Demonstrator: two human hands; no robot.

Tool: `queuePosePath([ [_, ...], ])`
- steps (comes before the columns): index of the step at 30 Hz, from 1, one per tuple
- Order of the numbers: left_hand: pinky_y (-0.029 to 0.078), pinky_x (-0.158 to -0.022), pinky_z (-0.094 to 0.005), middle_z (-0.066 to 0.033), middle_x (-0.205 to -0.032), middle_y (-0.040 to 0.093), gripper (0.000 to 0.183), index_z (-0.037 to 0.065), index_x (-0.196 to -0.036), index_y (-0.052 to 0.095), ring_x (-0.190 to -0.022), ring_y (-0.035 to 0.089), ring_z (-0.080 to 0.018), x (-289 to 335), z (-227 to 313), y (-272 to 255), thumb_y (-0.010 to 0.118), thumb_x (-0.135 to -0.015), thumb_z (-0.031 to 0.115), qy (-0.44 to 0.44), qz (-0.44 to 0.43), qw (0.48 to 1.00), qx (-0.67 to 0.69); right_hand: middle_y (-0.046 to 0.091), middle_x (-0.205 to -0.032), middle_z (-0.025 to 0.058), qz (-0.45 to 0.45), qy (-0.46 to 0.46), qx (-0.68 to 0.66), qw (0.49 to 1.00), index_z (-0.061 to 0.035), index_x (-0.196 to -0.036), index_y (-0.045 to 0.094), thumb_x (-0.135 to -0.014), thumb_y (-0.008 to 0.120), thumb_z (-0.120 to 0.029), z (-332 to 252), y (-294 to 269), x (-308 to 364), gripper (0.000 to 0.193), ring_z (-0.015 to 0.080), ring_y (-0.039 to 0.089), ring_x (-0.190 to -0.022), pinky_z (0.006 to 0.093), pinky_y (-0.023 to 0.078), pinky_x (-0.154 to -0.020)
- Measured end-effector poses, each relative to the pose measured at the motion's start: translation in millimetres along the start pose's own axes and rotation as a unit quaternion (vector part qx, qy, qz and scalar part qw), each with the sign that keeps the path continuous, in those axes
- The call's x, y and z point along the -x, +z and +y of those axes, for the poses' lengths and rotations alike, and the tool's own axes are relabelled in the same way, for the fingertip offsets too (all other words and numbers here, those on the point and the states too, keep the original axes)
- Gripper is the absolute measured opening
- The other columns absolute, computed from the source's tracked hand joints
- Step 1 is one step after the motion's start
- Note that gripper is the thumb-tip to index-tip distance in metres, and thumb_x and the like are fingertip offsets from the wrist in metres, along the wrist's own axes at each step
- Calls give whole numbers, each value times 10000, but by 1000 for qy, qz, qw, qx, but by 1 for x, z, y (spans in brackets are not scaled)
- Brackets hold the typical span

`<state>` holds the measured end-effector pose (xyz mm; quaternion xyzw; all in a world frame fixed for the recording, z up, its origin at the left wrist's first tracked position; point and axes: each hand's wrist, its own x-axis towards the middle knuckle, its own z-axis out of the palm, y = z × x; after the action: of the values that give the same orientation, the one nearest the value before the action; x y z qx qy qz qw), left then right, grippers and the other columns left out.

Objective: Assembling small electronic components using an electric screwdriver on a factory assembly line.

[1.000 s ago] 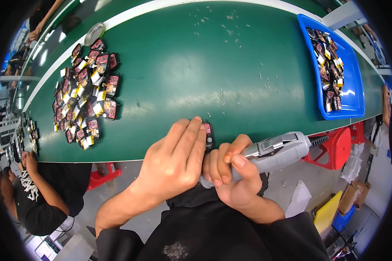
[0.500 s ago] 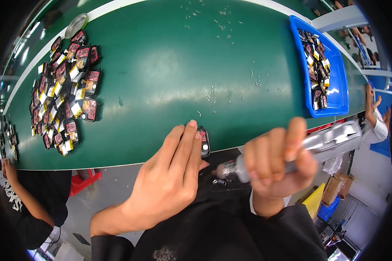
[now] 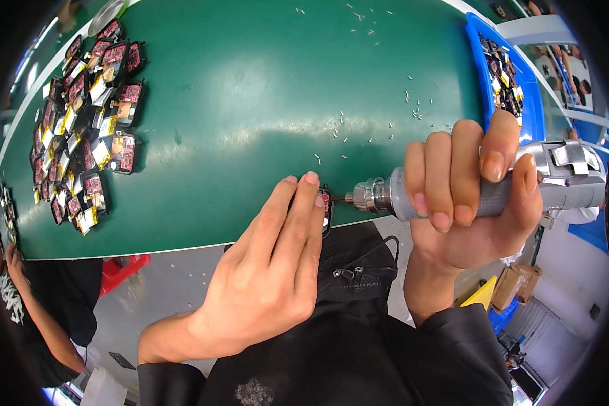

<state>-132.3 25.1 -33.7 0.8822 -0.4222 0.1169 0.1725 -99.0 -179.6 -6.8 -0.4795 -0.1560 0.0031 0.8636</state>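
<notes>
In my right hand [image 3: 460, 237] is a grey and silver electric screwdriver [image 3: 400, 195], lying almost level with its nose toward the left. Its thin bit meets the right edge of a small black-cased electronic device [image 3: 327, 220] with a red circuit board, at the near edge of the green table. Stretched fingers of my left hand [image 3: 264, 271] lie close together along the device's left side, steadying it. They cover much of it, and the left thumb is hidden. Small loose screws [image 3: 319, 160] lie just beyond the device.
A heap of similar open devices with silver-yellow battery packs [image 3: 81, 128] covers the table's left. A blue tray [image 3: 533, 101] holding more stands at the far right. Beyond the heap is a round metal dish [image 3: 106, 15]. Another person's arm [image 3: 44, 311] is at the left edge.
The blurred screwdriver in my right hand has swung up and forward, bringing its bit to the device. My left hand stays over the device. The whole view has shifted slightly.
</notes>
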Motion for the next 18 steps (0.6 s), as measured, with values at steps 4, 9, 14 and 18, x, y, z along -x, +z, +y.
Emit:
queuePosePath([
  [4,562,-812,-349,-288,-1072,631,367,-180,-943,645,-997,617,-358,1,0,5,604,-622,-6,-1,14,1000,14,434,-602,-4,-71,14,-9,997,-98,-864,460,-996,405,-306,1,-4,-7,252,102,446,-498,272,392,-562],
  [9,572,-784,-366,-284,-1058,632,346,-182,-926,640,-964,624,-365,4,-4,13,619,-621,-22,8,61,998,32,441,-598,-7,-123,76,24,989,-97,-853,445,-1000,398,-311,3,1,-20,264,91,432,-476,258,393,-551],
  [14,563,-802,-378,-287,-1066,624,375,-183,-940,634,-981,613,-368,4,-9,8,615,-607,-11,14,54,998,39,434,-571,-6,-174,68,78,979,-90,-834,428,-985,440,-274,1,6,-31,238,91,390,-423,254,371,-492],
  [18,530,-873,-392,-291,-1111,604,418,-183,-977,624,-1034,587,-379,-2,-4,-10,604,-618,30,21,-10,999,25,439,-575,0,-126,61,79,987,-84,-821,424,-957,488,-244,-6,13,-23,219,96,379,-410,262,369,-486],
])
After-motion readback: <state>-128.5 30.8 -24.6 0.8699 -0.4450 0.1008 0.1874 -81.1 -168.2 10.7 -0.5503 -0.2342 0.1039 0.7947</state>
